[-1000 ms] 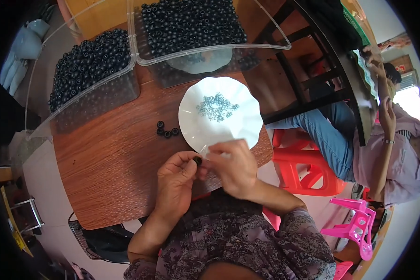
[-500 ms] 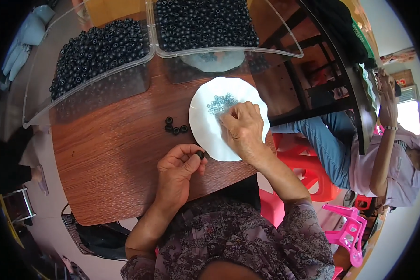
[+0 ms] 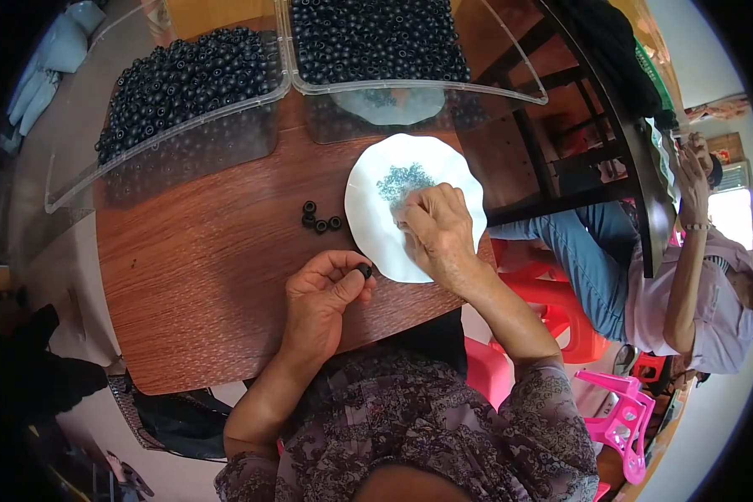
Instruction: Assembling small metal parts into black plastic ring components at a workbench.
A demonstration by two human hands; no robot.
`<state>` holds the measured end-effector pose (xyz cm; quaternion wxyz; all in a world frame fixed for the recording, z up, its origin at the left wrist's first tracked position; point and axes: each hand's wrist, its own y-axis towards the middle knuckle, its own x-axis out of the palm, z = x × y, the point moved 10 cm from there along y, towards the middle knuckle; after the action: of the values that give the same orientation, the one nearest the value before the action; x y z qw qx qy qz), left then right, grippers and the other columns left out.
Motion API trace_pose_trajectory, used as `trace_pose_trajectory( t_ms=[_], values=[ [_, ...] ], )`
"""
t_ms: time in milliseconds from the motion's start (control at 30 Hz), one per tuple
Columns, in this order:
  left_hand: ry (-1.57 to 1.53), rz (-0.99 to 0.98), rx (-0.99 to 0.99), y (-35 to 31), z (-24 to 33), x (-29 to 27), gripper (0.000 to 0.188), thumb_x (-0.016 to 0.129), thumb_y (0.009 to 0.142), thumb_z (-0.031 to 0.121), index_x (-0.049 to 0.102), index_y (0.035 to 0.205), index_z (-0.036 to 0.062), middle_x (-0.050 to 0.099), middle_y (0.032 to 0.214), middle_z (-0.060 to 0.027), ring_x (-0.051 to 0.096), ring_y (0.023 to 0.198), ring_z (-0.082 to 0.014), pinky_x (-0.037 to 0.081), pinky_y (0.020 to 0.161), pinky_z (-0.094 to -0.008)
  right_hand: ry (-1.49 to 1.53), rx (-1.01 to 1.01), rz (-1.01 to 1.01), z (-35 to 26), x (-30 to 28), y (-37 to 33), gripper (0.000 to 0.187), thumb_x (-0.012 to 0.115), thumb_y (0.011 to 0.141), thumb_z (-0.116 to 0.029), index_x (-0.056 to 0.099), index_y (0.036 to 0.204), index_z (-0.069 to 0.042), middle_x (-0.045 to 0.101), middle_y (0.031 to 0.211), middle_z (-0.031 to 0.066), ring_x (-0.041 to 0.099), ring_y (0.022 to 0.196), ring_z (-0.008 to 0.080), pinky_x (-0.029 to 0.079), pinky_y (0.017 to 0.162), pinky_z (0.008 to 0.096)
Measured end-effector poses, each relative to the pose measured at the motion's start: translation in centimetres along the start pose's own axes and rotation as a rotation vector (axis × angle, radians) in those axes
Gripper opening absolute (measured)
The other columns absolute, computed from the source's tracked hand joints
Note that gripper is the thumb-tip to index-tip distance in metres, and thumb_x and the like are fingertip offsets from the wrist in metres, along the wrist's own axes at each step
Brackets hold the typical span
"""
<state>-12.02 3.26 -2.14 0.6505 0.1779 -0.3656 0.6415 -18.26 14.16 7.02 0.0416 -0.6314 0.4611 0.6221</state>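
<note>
My left hand [image 3: 322, 297] pinches a small black ring-shaped bead [image 3: 364, 270] between thumb and fingertips, just left of a white wavy-rimmed plate [image 3: 368, 180]. My right hand [image 3: 439, 230] rests on the plate with fingertips closed at a little pile of tiny grey-green bits [image 3: 403, 180]; whether it holds one I cannot tell. Three more black beads [image 3: 318, 219] lie loose on the brown wooden table [image 3: 201, 276] to the left of the plate.
Two clear plastic tubs full of black beads stand at the far edge, one on the left [image 3: 184, 75] and one on the right [image 3: 376, 42]. A seated person [image 3: 678, 268] is to the right, beside red [image 3: 552, 309] and pink [image 3: 619, 410] plastic stools.
My right hand has left my left hand and reached up onto the plate, to the pile of small bits. My left hand stays put with the black bead.
</note>
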Motion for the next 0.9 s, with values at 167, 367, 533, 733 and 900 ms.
trace_pose_trajectory(
  t_ms=[167,367,533,733,900],
  values=[
    [-0.036,-0.004,0.027,0.1,0.1,0.0,0.016,0.06,0.086,0.004,0.058,0.099,-0.0043,0.063,0.084,-0.0089,0.058,0.071,-0.0111,0.049,0.066,-0.0222,0.081,-0.007,0.017,-1.1,-1.7,0.3,0.026,0.067,0.058,0.006,0.06,0.082,-0.002,0.059,0.079,0.0114,0.054,0.07,0.0262,0.041,0.062,0.0358],
    [-0.028,0.018,0.019,0.1,-0.3,-0.2,0.016,0.058,0.087,0.004,0.057,0.1,-0.0044,0.062,0.085,-0.0103,0.056,0.071,-0.0146,0.047,0.068,-0.0267,0.449,0.181,-0.028,-2.1,-2.5,0.0,0.018,0.067,0.066,0.006,0.06,0.081,0.0,0.061,0.079,0.0108,0.058,0.072,0.0245,0.045,0.062,0.0313],
    [-0.012,0.004,0.065,0.0,-0.2,-0.3,0.017,0.059,0.085,0.003,0.058,0.101,-0.0046,0.062,0.086,-0.0089,0.056,0.071,-0.0135,0.048,0.068,-0.0252,0.534,0.199,-0.075,-3.8,-1.9,0.2,0.02,0.068,0.065,0.007,0.061,0.081,-0.001,0.06,0.079,0.0094,0.057,0.072,0.0223,0.044,0.061,0.0304],
    [0.007,0.028,0.069,-0.4,-0.3,-0.4,0.018,0.059,0.085,0.001,0.058,0.102,-0.005,0.062,0.088,-0.0085,0.057,0.072,-0.013,0.048,0.068,-0.024,0.463,0.197,-0.114,-4.4,-1.7,0.0,0.021,0.069,0.064,0.006,0.064,0.082,-0.002,0.06,0.078,0.0078,0.057,0.072,0.0212,0.044,0.061,0.0296],
    [-0.006,0.037,0.075,-0.4,-0.3,-0.7,0.018,0.06,0.085,0.002,0.059,0.102,-0.0048,0.063,0.089,-0.0086,0.058,0.072,-0.0127,0.049,0.067,-0.0236,0.476,0.222,-0.13,-4.3,-1.3,0.0,0.02,0.069,0.064,0.007,0.064,0.081,-0.001,0.059,0.077,0.0077,0.057,0.072,0.0208,0.045,0.061,0.0294]
  ],
)
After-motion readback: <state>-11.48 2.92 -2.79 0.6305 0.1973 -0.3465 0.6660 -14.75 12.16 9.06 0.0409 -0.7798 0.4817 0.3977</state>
